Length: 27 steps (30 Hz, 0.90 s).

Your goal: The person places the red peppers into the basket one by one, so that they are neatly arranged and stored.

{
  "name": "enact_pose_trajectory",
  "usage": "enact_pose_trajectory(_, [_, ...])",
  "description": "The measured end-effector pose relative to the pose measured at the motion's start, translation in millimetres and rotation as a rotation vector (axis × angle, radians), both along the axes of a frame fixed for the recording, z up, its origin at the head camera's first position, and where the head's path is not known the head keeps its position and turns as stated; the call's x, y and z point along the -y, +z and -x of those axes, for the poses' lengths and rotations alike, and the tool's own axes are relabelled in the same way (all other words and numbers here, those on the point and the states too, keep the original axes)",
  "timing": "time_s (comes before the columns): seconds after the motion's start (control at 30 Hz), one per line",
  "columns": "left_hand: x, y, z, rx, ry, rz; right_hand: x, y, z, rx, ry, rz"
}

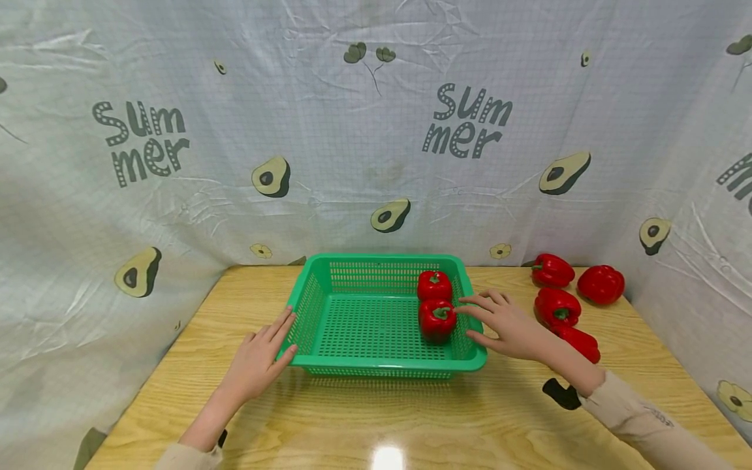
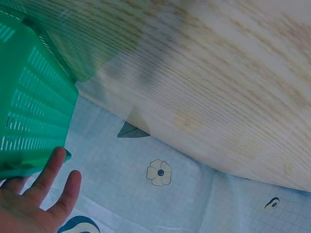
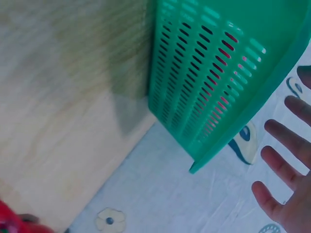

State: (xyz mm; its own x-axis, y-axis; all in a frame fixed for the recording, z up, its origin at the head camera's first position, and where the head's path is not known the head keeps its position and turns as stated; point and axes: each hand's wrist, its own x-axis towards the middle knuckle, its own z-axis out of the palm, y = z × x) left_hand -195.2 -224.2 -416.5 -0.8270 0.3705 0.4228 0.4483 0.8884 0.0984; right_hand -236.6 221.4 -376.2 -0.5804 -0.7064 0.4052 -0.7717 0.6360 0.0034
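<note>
Head view showed the right hand (image 1: 506, 324), fingers spread, just off the front red pepper (image 1: 437, 319) in the green basket (image 1: 376, 369); left hand (image 1: 261, 356), fingers straight, steadied its rim. Next probably called for another table pepper (image 1: 557, 307).

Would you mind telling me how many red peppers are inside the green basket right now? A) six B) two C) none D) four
B, since the head view shows two red peppers inside the green basket, along its right wall, while four more peppers lie on the table to the right, beyond the right hand.
</note>
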Motion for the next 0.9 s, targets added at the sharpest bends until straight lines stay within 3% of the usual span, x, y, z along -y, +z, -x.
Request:
enact_pose_trajectory(0.33, [0,-1.6,0.4,0.002,-0.004,-0.012,-31,-21.0,-25.3,-0.109,-0.117,0.088])
enact_pose_trajectory(0.67, [0,-1.0,-0.5,0.011,0.002,-0.012,-67,-41.9,-40.0,-0.109,-0.288,0.128])
enact_pose_trajectory(0.9, [-1,-0.9,-1.2,0.021,0.005,-0.009,-94,-50.9,-42.7,-0.093,-0.353,0.167])
